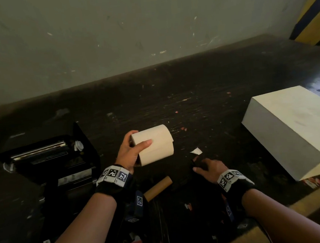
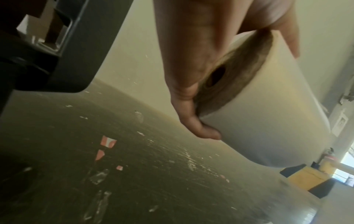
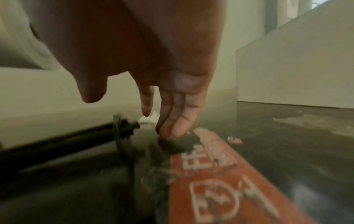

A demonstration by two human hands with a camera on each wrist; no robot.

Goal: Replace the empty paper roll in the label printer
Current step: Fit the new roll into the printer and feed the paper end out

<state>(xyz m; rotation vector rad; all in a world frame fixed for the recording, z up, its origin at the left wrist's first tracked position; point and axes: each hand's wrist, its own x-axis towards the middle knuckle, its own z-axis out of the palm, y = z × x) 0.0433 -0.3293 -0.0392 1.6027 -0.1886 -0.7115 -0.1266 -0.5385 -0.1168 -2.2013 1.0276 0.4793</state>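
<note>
The left hand (image 1: 128, 153) holds the new paper roll (image 1: 154, 144) up off the bench (image 1: 192, 103), thumb curled over the top and fingers wrapped round one end, as the left wrist view shows with the roll's hollow core (image 2: 216, 75) beside the palm. The label printer (image 1: 48, 162) sits just left of that hand, black, with its lid raised. The right hand (image 1: 209, 167) is low at the bench, well right of the roll, fingers pointing down and relaxed, their tips (image 3: 176, 130) touching the surface beside a dark plastic part (image 3: 122, 130); it grips nothing. Between the two wrists lies the empty cardboard tube (image 1: 158, 188), brown and plain. The roll is smooth, cream and cylindrical. A pale rectangular box (image 1: 295, 130) rests to the right. The bench is dark, scratched and flecked with torn label scraps, including a red sticker (image 3: 220, 181). A grey scuffed wall (image 1: 127, 27) rises behind.
</note>
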